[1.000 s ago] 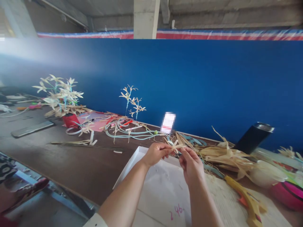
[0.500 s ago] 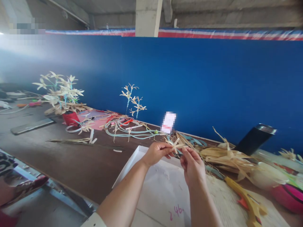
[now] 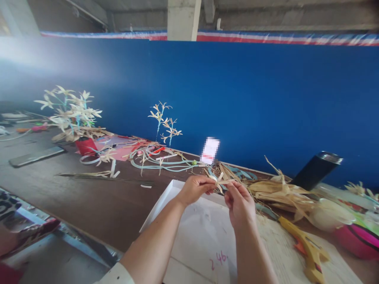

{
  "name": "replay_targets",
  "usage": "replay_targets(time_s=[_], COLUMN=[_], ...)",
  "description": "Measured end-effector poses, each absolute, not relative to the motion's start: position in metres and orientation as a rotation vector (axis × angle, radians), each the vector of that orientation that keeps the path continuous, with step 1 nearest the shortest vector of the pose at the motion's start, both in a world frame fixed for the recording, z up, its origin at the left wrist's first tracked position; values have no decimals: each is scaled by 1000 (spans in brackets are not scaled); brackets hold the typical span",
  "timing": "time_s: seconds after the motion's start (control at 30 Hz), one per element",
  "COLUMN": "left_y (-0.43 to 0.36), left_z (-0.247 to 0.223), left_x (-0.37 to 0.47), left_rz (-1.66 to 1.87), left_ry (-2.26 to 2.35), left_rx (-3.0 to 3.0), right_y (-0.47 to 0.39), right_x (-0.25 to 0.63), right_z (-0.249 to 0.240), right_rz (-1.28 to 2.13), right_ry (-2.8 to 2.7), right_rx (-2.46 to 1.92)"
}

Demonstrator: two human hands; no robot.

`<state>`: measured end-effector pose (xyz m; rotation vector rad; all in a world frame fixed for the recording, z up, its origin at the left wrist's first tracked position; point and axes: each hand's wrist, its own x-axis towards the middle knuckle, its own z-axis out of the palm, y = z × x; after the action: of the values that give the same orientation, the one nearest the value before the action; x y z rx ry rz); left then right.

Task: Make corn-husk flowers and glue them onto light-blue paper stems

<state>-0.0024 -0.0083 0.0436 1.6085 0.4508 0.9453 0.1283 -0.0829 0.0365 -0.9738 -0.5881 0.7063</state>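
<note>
Between my two hands is a small cream flower [image 3: 219,179] with narrow petals, which looks made of dried husk. My left hand [image 3: 197,188] pinches it from the left, thumb and fingers closed near its centre. My right hand [image 3: 239,199] has thumb and fingertips closed on the end of a petal at its right. Both hands are above the far edge of a shallow white box lid [image 3: 204,228] with pink handwriting on it. Dried corn husks [image 3: 275,193] lie just right of my right hand.
A yellow glue gun [image 3: 304,244] lies on the right, near a black flask [image 3: 316,169] and a pink pouch [image 3: 358,240]. Cream flowers on blue stems [image 3: 77,108] stand at left behind a red spool [image 3: 85,146]. Pale tubing [image 3: 148,167] and a phone [image 3: 37,156] lie on the table.
The view has shifted slightly, so the scene sits a little higher and further left. Both hands keep their pinch on the flower, with hardly any movement.
</note>
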Motion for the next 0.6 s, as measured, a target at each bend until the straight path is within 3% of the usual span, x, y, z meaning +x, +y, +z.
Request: replay_targets(time_s=[0.6], left_y=[-4], left_z=[36], left_x=[-2], left_rz=[1039], left_ry=[440], left_rx=[1765], right_y=[-83], right_x=[128], right_z=[43], right_rz=[470], right_ry=[-452], right_rx=[-936])
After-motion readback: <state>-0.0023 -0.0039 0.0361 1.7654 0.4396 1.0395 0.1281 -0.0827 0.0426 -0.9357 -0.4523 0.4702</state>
